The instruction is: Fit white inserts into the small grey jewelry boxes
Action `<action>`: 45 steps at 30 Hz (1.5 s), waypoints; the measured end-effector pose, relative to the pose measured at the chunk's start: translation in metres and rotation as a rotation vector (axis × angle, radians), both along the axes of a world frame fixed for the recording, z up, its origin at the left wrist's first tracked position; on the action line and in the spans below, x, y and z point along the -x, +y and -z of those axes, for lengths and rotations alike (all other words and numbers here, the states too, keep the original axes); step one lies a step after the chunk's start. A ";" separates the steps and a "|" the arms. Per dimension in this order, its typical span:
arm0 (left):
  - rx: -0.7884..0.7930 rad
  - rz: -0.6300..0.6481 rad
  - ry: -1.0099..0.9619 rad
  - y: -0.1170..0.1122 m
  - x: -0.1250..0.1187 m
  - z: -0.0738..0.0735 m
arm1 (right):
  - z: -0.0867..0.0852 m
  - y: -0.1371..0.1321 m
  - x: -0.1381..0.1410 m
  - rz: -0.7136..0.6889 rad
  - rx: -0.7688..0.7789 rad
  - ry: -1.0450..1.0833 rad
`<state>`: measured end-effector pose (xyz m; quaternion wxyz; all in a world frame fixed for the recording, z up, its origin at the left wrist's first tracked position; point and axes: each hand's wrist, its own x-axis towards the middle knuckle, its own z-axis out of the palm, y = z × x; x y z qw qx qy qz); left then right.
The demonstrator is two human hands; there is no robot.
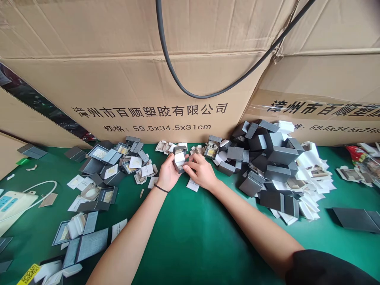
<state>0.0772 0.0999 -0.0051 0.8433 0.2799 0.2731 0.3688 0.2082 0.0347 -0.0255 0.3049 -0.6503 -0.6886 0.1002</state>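
Observation:
A small grey jewellery box with its lid up and a white insert showing sits between my two hands, far out over the green table. My left hand curls round the box's left side; a dark band circles that wrist. My right hand pinches the box from the right with fingers bent. A white card lies just under my right hand.
Large cardboard cartons wall off the back, with a black cable looping over them. A pile of grey boxes and white inserts lies right; opened boxes and cards are scattered left. A white power strip sits far left.

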 end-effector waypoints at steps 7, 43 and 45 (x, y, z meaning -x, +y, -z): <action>0.018 0.006 0.004 -0.002 0.000 -0.005 | -0.001 -0.001 0.000 -0.002 0.045 -0.032; -0.191 0.021 0.063 -0.005 -0.004 0.008 | 0.006 0.004 -0.003 0.137 0.035 -0.037; -0.186 0.017 0.086 -0.005 -0.004 0.008 | 0.005 0.004 -0.002 0.123 0.028 -0.105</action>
